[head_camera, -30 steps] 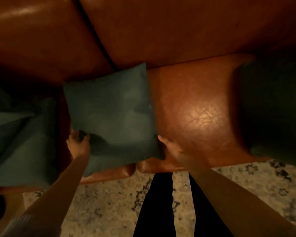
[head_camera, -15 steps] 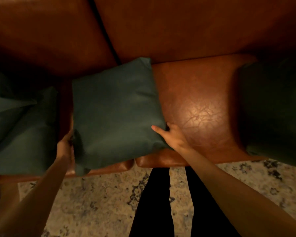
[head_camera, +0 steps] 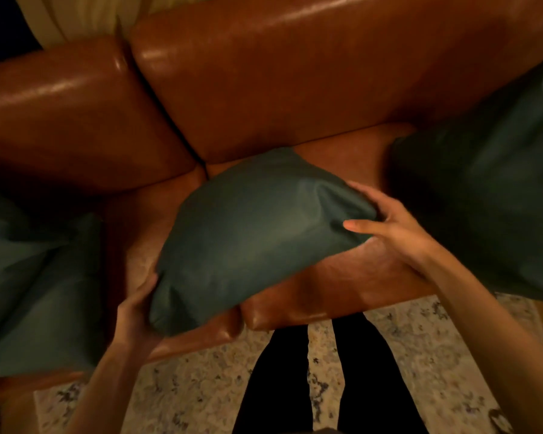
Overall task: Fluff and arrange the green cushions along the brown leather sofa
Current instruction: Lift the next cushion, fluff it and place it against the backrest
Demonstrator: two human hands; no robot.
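A dark green cushion [head_camera: 257, 227] is lifted and tilted above the seat of the brown leather sofa [head_camera: 295, 83], bulging in the middle. My left hand [head_camera: 135, 314] grips its lower left corner near the seat's front edge. My right hand [head_camera: 389, 223] holds its right corner, fingers wrapped over the fabric. A second green cushion [head_camera: 35, 286] lies on the seat at the left. A third green cushion [head_camera: 489, 189] leans at the right end of the sofa.
A pale patterned rug [head_camera: 201, 386] covers the floor in front of the sofa, and my dark trouser legs [head_camera: 320, 380] stand on it. A light curtain [head_camera: 76, 14] hangs behind the sofa's back at the top left.
The middle cushion has gone from lying flat on the seat to being lifted and squeezed between both hands. My right hand moved up and to the right corner. The view tilted upward.
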